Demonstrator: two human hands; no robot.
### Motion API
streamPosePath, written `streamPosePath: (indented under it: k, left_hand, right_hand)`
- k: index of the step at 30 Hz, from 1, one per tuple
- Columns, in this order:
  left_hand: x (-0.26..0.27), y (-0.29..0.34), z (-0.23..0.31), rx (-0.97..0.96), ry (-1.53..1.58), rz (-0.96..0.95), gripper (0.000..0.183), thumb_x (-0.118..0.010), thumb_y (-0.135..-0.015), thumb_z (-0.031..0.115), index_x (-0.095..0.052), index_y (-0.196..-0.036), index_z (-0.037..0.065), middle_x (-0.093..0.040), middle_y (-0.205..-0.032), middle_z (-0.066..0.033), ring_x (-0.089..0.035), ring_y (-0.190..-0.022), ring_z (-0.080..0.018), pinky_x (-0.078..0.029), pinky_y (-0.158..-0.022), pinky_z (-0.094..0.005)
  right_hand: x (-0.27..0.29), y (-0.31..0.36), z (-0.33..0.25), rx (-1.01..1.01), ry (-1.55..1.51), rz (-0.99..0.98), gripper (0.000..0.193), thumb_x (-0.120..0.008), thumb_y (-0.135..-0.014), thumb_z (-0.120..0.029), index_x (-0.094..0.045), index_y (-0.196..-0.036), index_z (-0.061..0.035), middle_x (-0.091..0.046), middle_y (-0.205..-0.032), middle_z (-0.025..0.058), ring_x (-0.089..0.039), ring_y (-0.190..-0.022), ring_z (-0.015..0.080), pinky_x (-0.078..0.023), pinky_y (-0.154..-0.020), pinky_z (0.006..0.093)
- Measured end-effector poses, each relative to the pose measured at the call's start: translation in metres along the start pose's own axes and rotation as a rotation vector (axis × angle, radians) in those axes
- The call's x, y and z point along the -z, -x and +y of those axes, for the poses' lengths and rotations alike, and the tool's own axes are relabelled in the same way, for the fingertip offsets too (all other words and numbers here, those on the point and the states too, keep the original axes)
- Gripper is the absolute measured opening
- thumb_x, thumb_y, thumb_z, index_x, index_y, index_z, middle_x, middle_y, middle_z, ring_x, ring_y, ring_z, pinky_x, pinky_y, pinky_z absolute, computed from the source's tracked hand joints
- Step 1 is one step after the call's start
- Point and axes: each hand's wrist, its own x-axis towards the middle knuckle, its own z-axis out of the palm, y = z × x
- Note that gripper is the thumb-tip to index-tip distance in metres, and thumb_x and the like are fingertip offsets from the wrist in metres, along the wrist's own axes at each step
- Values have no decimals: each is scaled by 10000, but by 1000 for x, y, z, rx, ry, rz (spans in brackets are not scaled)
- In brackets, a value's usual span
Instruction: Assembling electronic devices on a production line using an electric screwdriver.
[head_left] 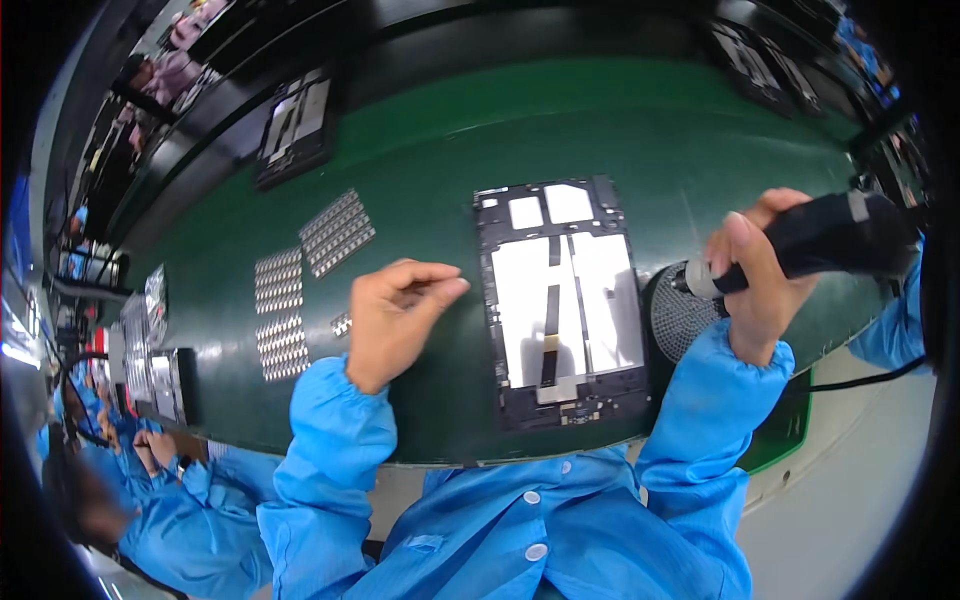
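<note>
The tablet (608, 300) lies on the green bench (430, 150) between the hands, its interior uncovered and no back cover fitted; fastening progress cannot be told. The left hand (392, 318) has thumb and forefinger pinched together, any small item indiscernible; the right hand (768, 295) grips a black tool (840, 235), its tip at a round dish (680, 325).

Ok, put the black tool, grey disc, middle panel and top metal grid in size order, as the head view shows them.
1. Middle panel
2. Black tool; it looks nearer the camera, which may enlarge it
3. Grey disc, partly hidden
4. Top metal grid
</note>
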Motion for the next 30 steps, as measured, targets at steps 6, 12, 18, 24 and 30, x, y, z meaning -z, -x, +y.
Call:
streamPosePath:
  k: [6, 12, 18, 24, 30]
  left_hand:
    - [-10, 0, -20, 186, 249, -64, 128, -668, -818, 28, -642, -906, -61, -665, -806, -82, -613, -687, -96, -514, -629, -208]
    - [-17, -15, -27, 96, 187, -82, 121, -654, -830, 48, -657, -888, -58, -666, -766, -70, -607, -685, -79, -500, -586, -212]
    - [-18, -22, -34, -5, 3, -41, 109, -675, -796, 58, -667, -848, -38, -656, -707, -68, -563, -607, -73, -454, -545, -230]
    - [-17, -25, -32, -14, -87, -50, 94, -676, -779, 60, -670, -829, -19, -637, -693, -82, -542, -563, -105, -437, -520, -263]
    - [-18, -22, -33, -90, -119, -3, 86, -678, -765, 49, -667, -819, -17, -638, -711, -96, -552, -564, -120, -441, -520, -271]
  right_hand:
    - [-58, 16, -6, -83, -93, -184, 404, -730, -686, 40, -504, -1016, -22, -583, -643, 57, -567, -513, 133, -456, -516, 237]
    - [-105, 20, 7, -115, -104, -324, 329, -735, -697, 56, -559, -969, 2, -614, -637, 56, -577, -524, 98, -440, -481, 207]
    - [-118, 20, 28, -91, -46, -393, 315, -684, -743, 65, -514, -993, -24, -577, -624, 62, -563, -498, 142, -466, -500, 271]
    - [-121, 21, 35, -140, -41, -383, 305, -687, -740, 69, -516, -979, -14, -578, -622, 62, -568, -502, 139, -471, -505, 269]
    - [-123, 22, 42, -149, -20, -378, 308, -705, -728, 70, -521, -962, -12, -580, -618, 65, -570, -504, 136, -469, -502, 259]
